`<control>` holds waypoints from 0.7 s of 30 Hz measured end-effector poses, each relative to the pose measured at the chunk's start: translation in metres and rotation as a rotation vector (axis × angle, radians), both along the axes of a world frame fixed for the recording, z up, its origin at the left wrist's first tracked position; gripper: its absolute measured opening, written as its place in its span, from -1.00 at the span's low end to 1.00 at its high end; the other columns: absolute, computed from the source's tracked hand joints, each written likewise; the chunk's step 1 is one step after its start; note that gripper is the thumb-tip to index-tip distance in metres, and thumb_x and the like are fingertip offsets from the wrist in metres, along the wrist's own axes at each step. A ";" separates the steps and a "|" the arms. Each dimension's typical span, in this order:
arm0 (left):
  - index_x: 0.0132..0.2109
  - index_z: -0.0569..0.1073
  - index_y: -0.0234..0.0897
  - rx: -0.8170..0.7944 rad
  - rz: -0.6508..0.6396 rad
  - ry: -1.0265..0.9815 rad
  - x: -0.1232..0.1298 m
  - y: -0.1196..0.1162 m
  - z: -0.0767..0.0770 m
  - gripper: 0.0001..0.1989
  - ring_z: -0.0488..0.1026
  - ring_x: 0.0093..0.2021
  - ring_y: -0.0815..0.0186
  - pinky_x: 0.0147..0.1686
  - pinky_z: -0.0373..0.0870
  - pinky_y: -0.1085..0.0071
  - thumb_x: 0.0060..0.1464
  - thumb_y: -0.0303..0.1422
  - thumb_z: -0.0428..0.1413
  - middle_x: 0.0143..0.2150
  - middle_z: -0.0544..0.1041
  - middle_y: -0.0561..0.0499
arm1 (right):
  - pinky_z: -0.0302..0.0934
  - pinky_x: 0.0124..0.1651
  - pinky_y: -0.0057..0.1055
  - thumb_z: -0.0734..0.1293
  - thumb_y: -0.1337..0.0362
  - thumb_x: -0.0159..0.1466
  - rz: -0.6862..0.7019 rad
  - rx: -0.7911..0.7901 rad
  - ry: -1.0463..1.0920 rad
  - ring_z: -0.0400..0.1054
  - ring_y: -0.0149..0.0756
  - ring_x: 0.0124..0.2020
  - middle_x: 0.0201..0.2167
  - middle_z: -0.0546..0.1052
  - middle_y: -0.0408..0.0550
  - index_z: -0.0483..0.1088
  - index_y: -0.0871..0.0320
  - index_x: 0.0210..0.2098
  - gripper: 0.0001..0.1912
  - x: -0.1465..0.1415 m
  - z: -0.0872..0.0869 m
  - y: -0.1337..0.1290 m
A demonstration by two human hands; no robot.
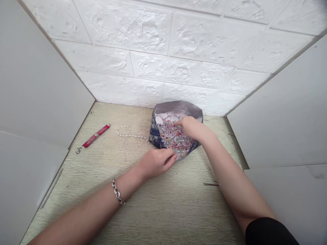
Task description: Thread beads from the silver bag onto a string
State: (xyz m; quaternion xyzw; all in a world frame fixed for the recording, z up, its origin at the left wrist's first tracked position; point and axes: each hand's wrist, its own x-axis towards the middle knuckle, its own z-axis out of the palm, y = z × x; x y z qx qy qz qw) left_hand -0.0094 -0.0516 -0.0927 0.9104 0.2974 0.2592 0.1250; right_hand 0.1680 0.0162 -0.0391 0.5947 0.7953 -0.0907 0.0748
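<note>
A bag [156, 133] with a silvery inside and a dark blue patterned outside lies open against the wall, holding many small beads [176, 137] in pink, red, white and clear. My right hand [190, 127] reaches over it from the right, its index finger stretched out and touching the beads; the thumb is hidden. At the bag's front edge my left hand [159, 161] is closed in a pinch, and what sits between its fingertips is too small to make out. A strand of pale beads [131, 135] curves over the table to the bag's left side.
On the left of the wooden table [153, 211] lies a red pen-like stick [96, 136] with a metal end. A thin dark piece [211, 184] rests near my right forearm. White brick-patterned wall [153, 64] stands behind; grey panels [281, 102] flank both sides.
</note>
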 end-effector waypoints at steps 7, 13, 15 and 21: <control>-0.42 0.34 -0.33 -0.008 -0.004 0.012 0.000 0.000 0.000 -0.75 0.35 -0.58 0.45 -0.58 0.17 0.53 0.13 -0.35 -0.15 -0.57 0.41 0.08 | 0.14 -0.16 -0.43 0.09 0.55 0.08 0.015 0.054 0.060 0.32 -0.24 -0.18 -0.23 0.46 0.05 0.43 0.11 -0.16 -0.54 0.001 -0.009 0.004; -0.42 0.34 -0.32 -0.007 -0.007 0.006 -0.001 0.000 -0.001 -0.76 0.34 -0.58 0.46 -0.58 0.17 0.54 0.13 -0.35 -0.14 -0.58 0.40 0.08 | 0.13 -0.16 -0.41 0.17 0.42 0.13 0.013 0.078 0.108 0.32 -0.22 -0.19 -0.27 0.48 0.01 0.47 0.14 -0.27 -0.72 0.003 -0.015 0.009; -0.41 0.34 -0.32 -0.008 -0.006 0.001 -0.001 0.000 -0.001 -0.76 0.34 -0.58 0.46 -0.58 0.17 0.54 0.13 -0.36 -0.14 -0.57 0.40 0.08 | 0.12 -0.16 -0.42 0.18 0.42 0.13 0.004 0.082 0.107 0.32 -0.23 -0.19 -0.27 0.47 0.01 0.46 0.16 -0.30 -0.76 0.003 -0.015 0.009; -0.40 0.34 -0.32 -0.017 0.001 -0.033 0.000 0.000 0.000 -0.77 0.31 -0.60 0.48 -0.59 0.16 0.55 0.13 -0.36 -0.14 -0.58 0.39 0.10 | 0.11 -0.17 -0.44 0.19 0.38 0.15 -0.004 0.082 0.099 0.32 -0.27 -0.23 -0.31 0.47 0.01 0.44 0.18 -0.37 -0.81 0.001 -0.016 0.009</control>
